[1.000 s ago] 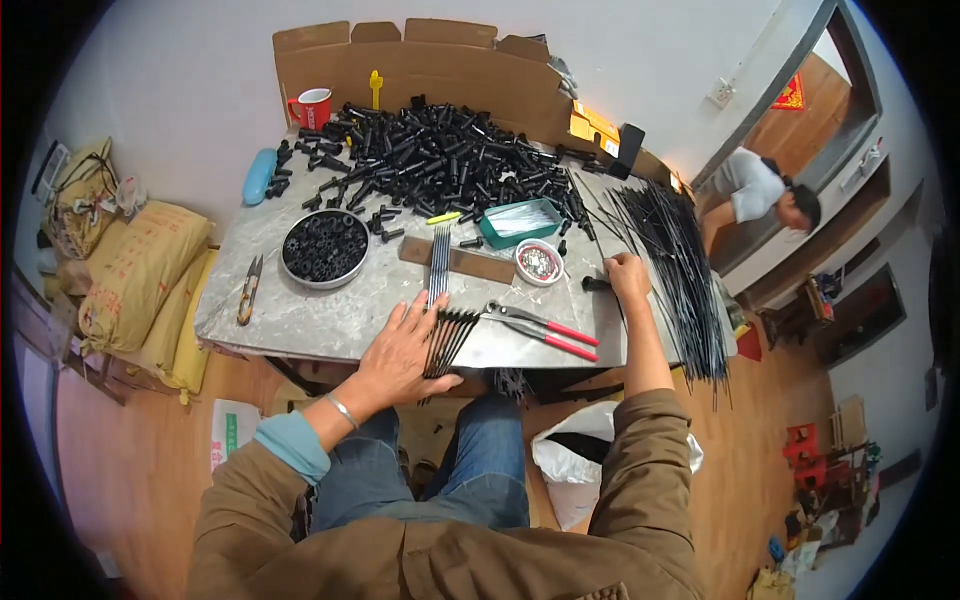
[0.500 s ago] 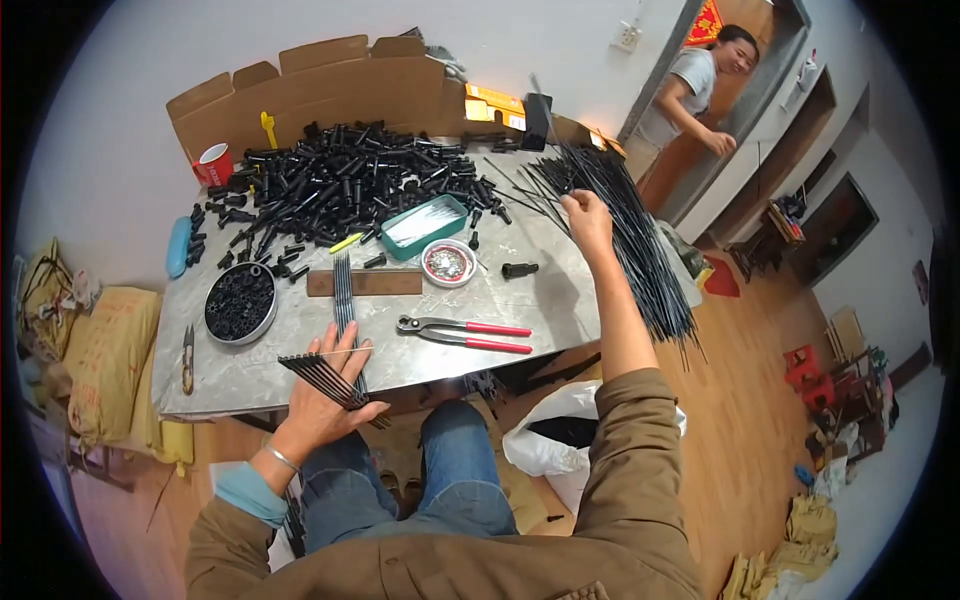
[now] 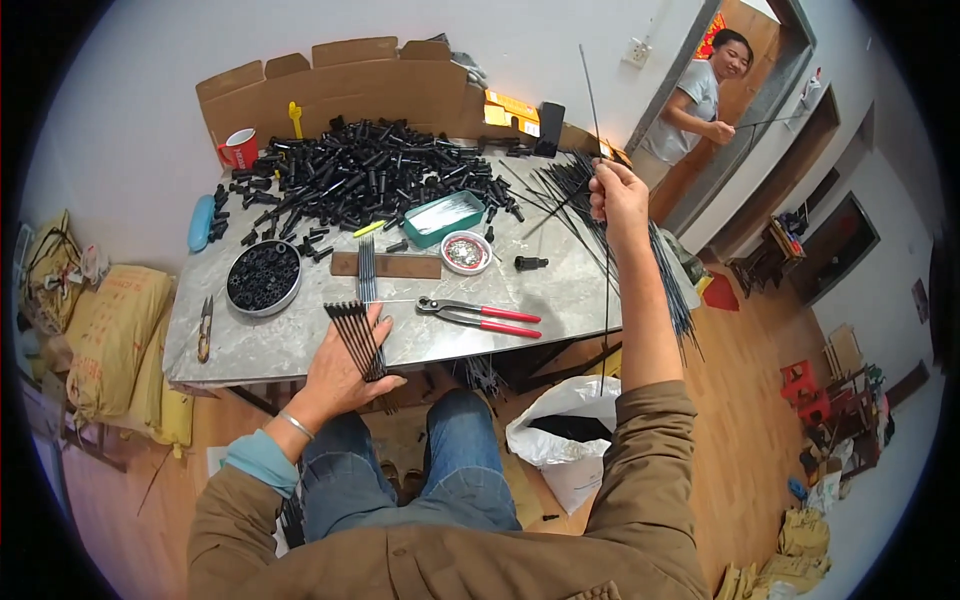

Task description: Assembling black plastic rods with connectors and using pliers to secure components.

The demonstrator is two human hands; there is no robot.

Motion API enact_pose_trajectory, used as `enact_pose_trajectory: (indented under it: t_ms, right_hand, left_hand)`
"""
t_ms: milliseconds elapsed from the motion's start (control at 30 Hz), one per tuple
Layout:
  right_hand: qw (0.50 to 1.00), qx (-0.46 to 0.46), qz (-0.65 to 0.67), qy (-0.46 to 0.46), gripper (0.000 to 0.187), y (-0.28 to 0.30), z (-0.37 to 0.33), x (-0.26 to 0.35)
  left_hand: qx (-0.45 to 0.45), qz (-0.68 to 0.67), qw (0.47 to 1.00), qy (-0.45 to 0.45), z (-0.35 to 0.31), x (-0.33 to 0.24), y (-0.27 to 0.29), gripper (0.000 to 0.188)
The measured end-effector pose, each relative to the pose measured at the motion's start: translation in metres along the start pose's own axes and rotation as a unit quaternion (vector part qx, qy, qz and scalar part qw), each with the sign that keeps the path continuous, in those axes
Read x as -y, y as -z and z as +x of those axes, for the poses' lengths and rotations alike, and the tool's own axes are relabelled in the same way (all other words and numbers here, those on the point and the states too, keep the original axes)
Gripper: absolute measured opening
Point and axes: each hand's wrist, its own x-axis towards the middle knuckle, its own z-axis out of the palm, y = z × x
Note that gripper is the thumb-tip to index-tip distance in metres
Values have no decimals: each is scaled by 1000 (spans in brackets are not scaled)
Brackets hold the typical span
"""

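Table (image 3: 270,345): I saw from my far place a grey marbled top, with all the work laid on it.
Co-worker (image 3: 690,112): this person stood in the doorway at right and held a thin dark stick.
Cardboard (image 3: 340,90): it stood upright along the back edge.
Black pile (image 3: 380,170): many short tubular parts lay in front of the cardboard.
Rod bundle (image 3: 572,180): it lay at the table's right side, partly behind my wearer's right arm.
Right hand (image 3: 622,200): its fingers were closed narrowly on one long rod (image 3: 588,85), which stood almost upright, above the table's right part.
Left hand (image 3: 340,365): its fingers were somewhat spread at the front edge; a fan of black rods (image 3: 352,335) lay across them, but I could not tell how firmly they gripped.
Grey rods (image 3: 367,270): they lay side by side, over the wooden bar (image 3: 415,267).
Pliers (image 3: 510,314): red-handled, they rested just right of the left hand.
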Motion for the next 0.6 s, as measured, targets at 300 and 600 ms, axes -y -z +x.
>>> enact_pose_trajectory:
  t_ms: [300,600]
  right_hand:
    - [994,60,83,-32,18,-102,-78,2]
    - [979,83,136,-129,14,-183,-219,-89]
  left_hand:
    - [26,38,999,16,0,5,-4,82]
    - [0,37,999,28,-11,7,-6,85]
